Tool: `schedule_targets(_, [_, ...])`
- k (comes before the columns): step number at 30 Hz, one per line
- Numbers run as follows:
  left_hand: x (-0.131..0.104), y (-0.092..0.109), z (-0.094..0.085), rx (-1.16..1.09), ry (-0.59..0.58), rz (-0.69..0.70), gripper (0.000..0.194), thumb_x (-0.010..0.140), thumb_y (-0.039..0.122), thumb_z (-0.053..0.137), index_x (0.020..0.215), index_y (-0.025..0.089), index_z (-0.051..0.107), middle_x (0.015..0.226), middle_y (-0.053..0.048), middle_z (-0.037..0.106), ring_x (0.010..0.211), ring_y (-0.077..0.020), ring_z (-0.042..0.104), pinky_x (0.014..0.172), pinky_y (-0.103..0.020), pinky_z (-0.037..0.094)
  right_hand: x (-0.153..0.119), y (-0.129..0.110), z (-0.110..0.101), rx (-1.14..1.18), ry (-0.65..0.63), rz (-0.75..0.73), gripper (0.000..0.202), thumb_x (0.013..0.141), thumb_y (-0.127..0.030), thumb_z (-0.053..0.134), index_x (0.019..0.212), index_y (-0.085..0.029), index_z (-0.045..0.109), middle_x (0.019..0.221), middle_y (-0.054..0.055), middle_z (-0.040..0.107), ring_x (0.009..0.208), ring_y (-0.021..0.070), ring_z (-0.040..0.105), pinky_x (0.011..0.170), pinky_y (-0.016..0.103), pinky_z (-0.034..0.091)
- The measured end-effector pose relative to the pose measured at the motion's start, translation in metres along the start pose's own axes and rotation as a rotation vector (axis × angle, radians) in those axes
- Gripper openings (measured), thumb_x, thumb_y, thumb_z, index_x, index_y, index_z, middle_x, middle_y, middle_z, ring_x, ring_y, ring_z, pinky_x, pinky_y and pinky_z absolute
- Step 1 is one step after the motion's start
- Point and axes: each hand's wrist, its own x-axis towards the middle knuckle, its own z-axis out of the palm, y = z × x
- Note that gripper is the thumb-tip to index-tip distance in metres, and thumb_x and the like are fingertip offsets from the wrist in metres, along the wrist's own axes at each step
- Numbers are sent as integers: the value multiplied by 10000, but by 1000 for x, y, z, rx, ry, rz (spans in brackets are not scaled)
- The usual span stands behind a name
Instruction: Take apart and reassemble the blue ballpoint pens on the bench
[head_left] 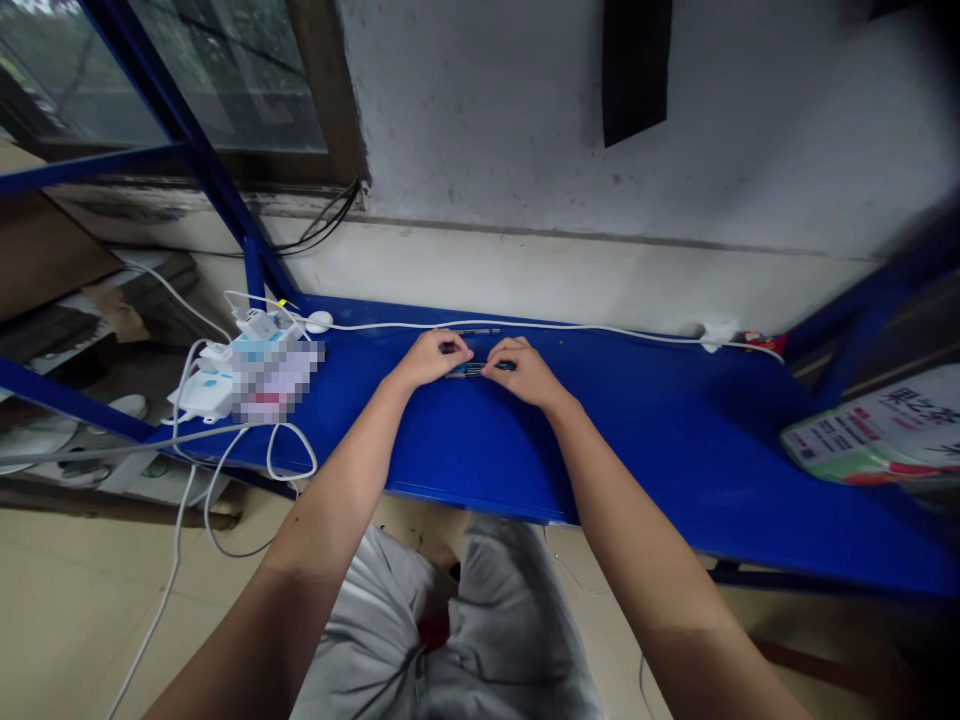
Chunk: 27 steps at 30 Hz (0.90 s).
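Left hand (429,359) and right hand (531,374), fingers pinched narrow, hold slim pen-like pieces (470,370), dark with light-blue and silvery parts, at a blue bench (480,445).

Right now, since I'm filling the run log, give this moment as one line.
left hand: pinching dark item | right hand: pinching pen-like item | behind hands: another pen-like item on blue tabletop

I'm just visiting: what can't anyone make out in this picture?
All in the head view:
Pen-like items: partly covered by the left hand and right hand, and too small to count surely.
Pale packet at left: blurred by pixel blocks, so its print is unreadable.
Printed package: cut off by the right edge.
Black strip: upper end cut off by the top edge.
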Motion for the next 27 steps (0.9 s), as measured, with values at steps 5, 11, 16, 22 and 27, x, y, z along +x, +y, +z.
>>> schedule_targets(5, [-1,-6,12,175,-7,61,101,858,294,708,813,238,779,901,-80,759,956,-265,659,963,-440,463,-2,8,6,-108,-49,6,47,822,-236,789,787,-256,764,1078,86,672,1138,313,535,1086,517,405])
schedule_targets(11, [1,-11,17,273,93,49,128,866,247,636,810,229,751,913,-84,726,976,-282,627,981,-444,464,-2,14,12,-175,-47,29,114,779,-207,801,828,-234,702,1036,79,638,1093,306,532,1052,486,415])
schedule_targets(16, [3,-16,17,296,219,-13,135,864,227,617,784,233,726,892,-82,702,1007,-291,608,1029,-456,455,-2,15,13,-187,-40,25,121,789,-226,798,830,-233,685,1034,75,629,1074,299,531,1041,476,412])
schedule_targets(22, [3,-23,18,358,281,-74,74,866,242,655,880,220,724,990,-119,691,1105,-335,585,1074,-494,441,-2,17,14,-182,-66,37,155,786,-269,837,813,-230,689,1086,88,636,1108,308,536,1050,487,411])
schedule_targets(27, [4,-29,18,395,317,-129,288,875,311,694,1132,183,717,1228,-190,657,1289,-392,511,1168,-545,369,-1,15,11,-114,-29,44,213,815,-384,833,838,-245,672,1072,71,650,1119,300,559,1093,510,380])
